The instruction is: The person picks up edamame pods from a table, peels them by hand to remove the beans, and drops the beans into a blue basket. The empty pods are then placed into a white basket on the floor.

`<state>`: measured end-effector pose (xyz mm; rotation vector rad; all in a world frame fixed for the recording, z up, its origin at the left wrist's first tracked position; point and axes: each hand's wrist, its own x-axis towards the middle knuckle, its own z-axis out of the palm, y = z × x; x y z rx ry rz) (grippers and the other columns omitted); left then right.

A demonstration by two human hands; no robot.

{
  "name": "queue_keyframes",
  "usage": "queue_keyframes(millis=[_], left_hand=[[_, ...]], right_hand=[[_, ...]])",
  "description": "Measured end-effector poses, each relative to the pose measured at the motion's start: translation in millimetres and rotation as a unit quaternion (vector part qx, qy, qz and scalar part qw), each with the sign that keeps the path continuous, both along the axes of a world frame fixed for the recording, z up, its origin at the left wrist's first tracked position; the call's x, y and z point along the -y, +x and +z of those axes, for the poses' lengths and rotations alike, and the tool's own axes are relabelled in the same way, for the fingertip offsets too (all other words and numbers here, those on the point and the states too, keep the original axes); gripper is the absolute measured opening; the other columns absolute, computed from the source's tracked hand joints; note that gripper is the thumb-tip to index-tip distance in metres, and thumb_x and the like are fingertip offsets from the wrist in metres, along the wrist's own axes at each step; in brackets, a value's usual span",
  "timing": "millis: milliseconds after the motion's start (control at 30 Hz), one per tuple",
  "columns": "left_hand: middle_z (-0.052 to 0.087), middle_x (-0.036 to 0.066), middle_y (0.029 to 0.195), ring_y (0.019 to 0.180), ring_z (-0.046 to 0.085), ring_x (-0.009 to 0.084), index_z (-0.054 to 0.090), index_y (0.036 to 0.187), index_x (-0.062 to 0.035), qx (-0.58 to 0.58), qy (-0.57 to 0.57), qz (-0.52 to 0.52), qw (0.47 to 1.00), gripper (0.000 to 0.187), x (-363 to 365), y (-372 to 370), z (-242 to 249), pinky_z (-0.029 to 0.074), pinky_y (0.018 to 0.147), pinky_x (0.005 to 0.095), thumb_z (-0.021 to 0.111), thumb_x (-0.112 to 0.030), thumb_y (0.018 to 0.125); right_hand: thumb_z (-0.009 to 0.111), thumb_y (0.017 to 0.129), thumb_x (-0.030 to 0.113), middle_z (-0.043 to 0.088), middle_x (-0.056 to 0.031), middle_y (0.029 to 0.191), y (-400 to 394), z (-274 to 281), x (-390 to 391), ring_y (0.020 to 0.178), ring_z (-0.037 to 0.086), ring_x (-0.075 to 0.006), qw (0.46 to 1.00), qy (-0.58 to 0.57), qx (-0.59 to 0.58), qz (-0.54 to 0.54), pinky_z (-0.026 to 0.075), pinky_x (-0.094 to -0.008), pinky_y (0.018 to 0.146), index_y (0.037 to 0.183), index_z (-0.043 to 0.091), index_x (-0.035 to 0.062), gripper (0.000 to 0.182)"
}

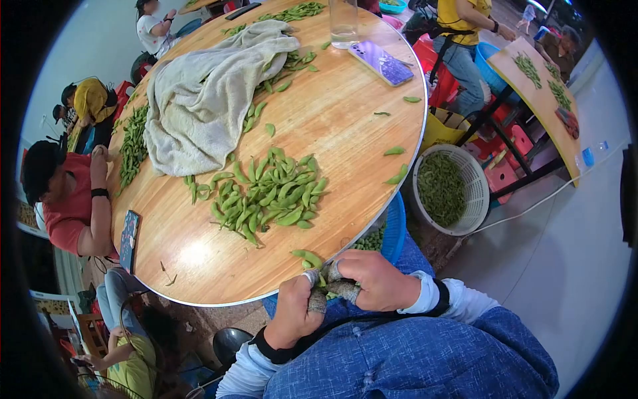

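Observation:
At the near edge of the round wooden table (345,113), my left hand (296,309) and my right hand (384,282) meet with fingers pinched together. Grey wraps cover several fingertips. Between them a green soybean pod (322,280) shows in part; the fingers hide the rest. Just beyond, another pod (308,257) lies at the table's rim. A loose pile of soybean pods (272,193) sits farther in on the tabletop. Below the edge, partly hidden by my right hand and the table, is a blue basin (397,226) with shelled green beans (372,240).
A crumpled pale towel (199,100) lies over more pods. Phones (380,63) and a glass of water (343,30) stand or lie on the table. A white basket (475,189) of empty-looking pods is on the floor at right. A person in red (73,206) sits at left.

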<state>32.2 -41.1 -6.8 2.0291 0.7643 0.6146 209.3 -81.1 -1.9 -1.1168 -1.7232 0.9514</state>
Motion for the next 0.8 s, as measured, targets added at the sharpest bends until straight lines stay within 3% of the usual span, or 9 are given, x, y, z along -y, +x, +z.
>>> queue_keyframes(millis=[133,233,333,467,533,733,800], left_hand=[[0.055,0.016,0.065,0.057,0.056,0.0277,0.054,0.089,0.0008,-0.014,0.070,0.085,0.994,0.021,1,-3,5,0.044,0.054,0.0316,0.049,0.002,0.069],[0.056,0.014,0.065,0.057,0.057,0.0248,0.055,0.092,0.0003,-0.139,0.109,0.213,0.961,0.024,0,-2,10,0.045,0.053,0.0306,0.056,0.001,0.069],[0.057,0.014,0.067,0.057,0.057,0.0266,0.057,0.091,-0.0016,-0.183,0.165,0.166,0.955,0.025,-3,-4,-2,0.045,0.052,0.0326,0.063,-0.003,0.066],[0.057,0.014,0.068,0.058,0.056,0.0292,0.058,0.088,-0.0031,-0.163,0.210,0.134,0.955,0.025,-3,1,0,0.045,0.051,0.0355,0.065,-0.004,0.064],[0.056,0.014,0.067,0.059,0.057,0.0293,0.059,0.087,-0.0031,-0.173,0.214,0.126,0.953,0.025,-3,1,2,0.045,0.052,0.0362,0.065,-0.004,0.063],[0.056,0.015,0.068,0.060,0.057,0.0295,0.060,0.087,-0.0021,-0.136,0.151,0.095,0.975,0.022,3,-9,6,0.045,0.053,0.0346,0.063,-0.002,0.065],[0.058,0.015,0.071,0.061,0.057,0.0268,0.060,0.087,-0.0012,-0.115,0.100,0.113,0.982,0.019,4,-12,5,0.045,0.054,0.0323,0.062,-0.002,0.067]], right_hand=[[0.058,0.067,0.006,0.049,-0.0153,0.068,35,18,-3,0.067,0.049,-0.0350,0.988,0.019,0.089,-0.127,0.039,-0.0406,0.057,0.075,0.052,0.0015,0.011],[0.058,0.068,0.007,0.052,-0.0164,0.071,75,21,-5,0.068,0.051,-0.0344,0.955,0.020,0.171,-0.240,0.041,-0.0386,0.060,0.080,0.055,0.0004,0.014],[0.058,0.070,0.007,0.053,-0.0169,0.072,83,25,-1,0.067,0.052,-0.0341,0.951,-0.018,0.157,-0.266,0.043,-0.0369,0.061,0.083,0.056,0.0003,0.015],[0.058,0.072,0.006,0.053,-0.0170,0.072,54,15,-5,0.067,0.052,-0.0335,0.984,-0.033,0.067,-0.160,0.042,-0.0365,0.059,0.083,0.055,0.0007,0.013],[0.059,0.072,0.013,0.054,-0.0157,0.072,33,17,-13,0.069,0.054,-0.0341,0.986,0.005,0.122,-0.114,0.043,-0.0390,0.059,0.080,0.055,0.0022,0.014],[0.058,0.063,0.010,0.055,-0.0138,0.069,-10,1,-34,0.068,0.055,-0.0324,0.959,0.033,0.275,-0.064,0.044,-0.0405,0.058,0.072,0.054,0.0029,0.012],[0.057,0.061,0.009,0.055,-0.0136,0.067,-13,1,-35,0.067,0.055,-0.0316,0.961,0.030,0.271,-0.051,0.044,-0.0408,0.058,0.071,0.054,0.0031,0.011]])
